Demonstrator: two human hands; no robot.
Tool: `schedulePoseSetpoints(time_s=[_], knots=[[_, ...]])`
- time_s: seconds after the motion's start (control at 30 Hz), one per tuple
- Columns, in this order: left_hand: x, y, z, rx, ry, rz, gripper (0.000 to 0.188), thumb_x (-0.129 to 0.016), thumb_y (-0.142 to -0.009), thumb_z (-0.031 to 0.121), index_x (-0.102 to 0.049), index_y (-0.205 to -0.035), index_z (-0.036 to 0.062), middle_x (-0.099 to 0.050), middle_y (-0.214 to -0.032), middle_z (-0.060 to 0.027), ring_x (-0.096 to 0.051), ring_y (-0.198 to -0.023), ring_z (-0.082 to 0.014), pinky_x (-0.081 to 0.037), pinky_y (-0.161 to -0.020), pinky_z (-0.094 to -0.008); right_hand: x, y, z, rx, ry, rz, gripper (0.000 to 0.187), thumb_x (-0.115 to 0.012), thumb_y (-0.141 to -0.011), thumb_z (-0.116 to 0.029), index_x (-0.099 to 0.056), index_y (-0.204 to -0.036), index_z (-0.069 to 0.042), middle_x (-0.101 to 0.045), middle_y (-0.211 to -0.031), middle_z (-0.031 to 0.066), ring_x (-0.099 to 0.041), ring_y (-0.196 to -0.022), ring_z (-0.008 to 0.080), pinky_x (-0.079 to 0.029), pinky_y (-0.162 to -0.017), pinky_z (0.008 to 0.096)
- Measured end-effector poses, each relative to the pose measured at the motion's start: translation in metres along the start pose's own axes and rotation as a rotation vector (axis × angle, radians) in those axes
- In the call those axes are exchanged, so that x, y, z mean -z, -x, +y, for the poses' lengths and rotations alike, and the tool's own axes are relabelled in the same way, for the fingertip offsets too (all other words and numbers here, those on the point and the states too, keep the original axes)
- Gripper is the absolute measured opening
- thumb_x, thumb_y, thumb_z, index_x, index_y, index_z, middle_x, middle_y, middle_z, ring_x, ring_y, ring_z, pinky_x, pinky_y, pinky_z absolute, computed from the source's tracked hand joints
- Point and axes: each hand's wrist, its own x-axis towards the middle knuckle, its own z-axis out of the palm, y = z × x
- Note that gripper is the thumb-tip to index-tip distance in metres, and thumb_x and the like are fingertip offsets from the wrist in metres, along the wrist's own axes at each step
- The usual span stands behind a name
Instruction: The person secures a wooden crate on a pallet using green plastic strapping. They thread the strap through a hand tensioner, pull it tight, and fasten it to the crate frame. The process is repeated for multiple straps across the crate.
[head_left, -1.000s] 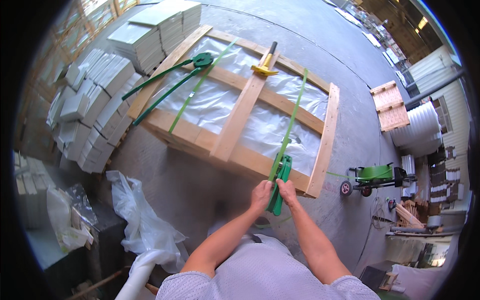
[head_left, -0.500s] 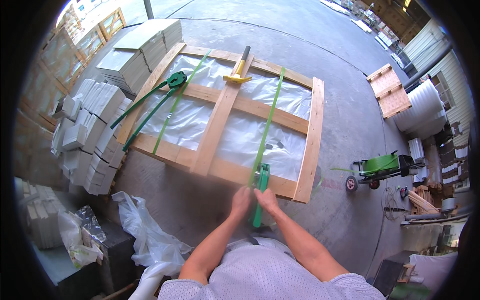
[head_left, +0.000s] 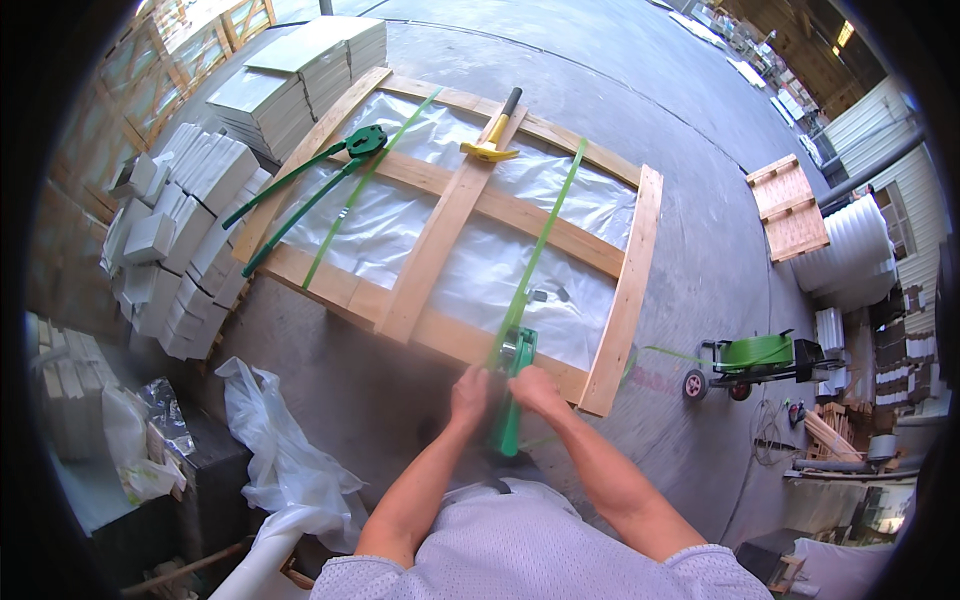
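My left hand (head_left: 469, 396) is closed at the crate's near edge, on the green strap (head_left: 547, 232) by the look of it, though its fingers are blurred. My right hand (head_left: 535, 388) grips the green strap tensioner (head_left: 518, 352), whose handle hangs down toward my body. The tensioner sits on the near board of the wooden crate (head_left: 622, 300), where the strap runs into it. A second green strap (head_left: 345, 212) crosses the crate further left. On top lie a long-handled green strap crimper (head_left: 366, 141) and a yellow hammer (head_left: 489, 152). A small metal strap seal (head_left: 538, 296) shows near the tensioner.
A wheeled cart with a green strap reel (head_left: 757, 352) stands on the right, its strap reaching toward the crate. Stacked white slabs (head_left: 175, 240) flank the crate on the left. Crumpled plastic film (head_left: 285, 445) lies near left. A wooden pallet (head_left: 787, 207) stands far right.
Both hands stay at the crate's near edge with the tensioner, whose handle has shifted slightly left. The view has turned a little; the crate's top is otherwise unchanged.
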Motion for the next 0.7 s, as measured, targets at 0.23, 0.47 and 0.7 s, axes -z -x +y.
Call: schedulePoseSetpoints(time_s=[0.23, 0.47, 0.7], knots=[[-0.002, -0.013, -0.023, -0.055, -0.045, -0.053, 0.027, -0.051, -0.094, 0.023, -0.063, -0.114, 0.0086, -0.058, -0.065, -0.0094, -0.059, -0.061, -0.0183, -0.047, -0.059, -0.0356, 0.018, -0.019, -0.003, -0.096, -0.19, -0.095, 0.035, -0.056, -0.08, -0.026, -0.067, -0.081, 0.007, -0.068, -0.073, 0.0183, -0.068, -0.067, 0.0294, -0.05, -0.058, 0.0402], [-0.005, -0.013, -0.008, -0.088, -0.173, -0.033, 0.033, -0.05, -0.094, 0.02, -0.055, -0.126, 0.0171, -0.059, -0.07, -0.0203, -0.061, -0.068, -0.037, -0.048, -0.062, -0.0445, 0.002, -0.013, -0.017, -0.188, -0.181, 0.072, 0.044, -0.05, -0.09, -0.033, -0.067, -0.086, 0.007, -0.068, -0.075, 0.0199, -0.067, -0.079, 0.0354, -0.05, -0.078, 0.0459], [0.011, -0.013, 0.01, -0.093, -0.256, -0.08, 0.043, -0.048, -0.095, 0.016, -0.047, -0.137, 0.0258, -0.058, -0.071, -0.0224, -0.059, -0.068, -0.0403, -0.046, -0.063, -0.0464, 0.001, -0.018, -0.013, -0.126, -0.089, 0.098, 0.044, -0.047, -0.091, -0.033, -0.068, -0.088, 0.006, -0.067, -0.086, 0.0238, -0.065, -0.087, 0.0401, -0.049, -0.08, 0.0482]])
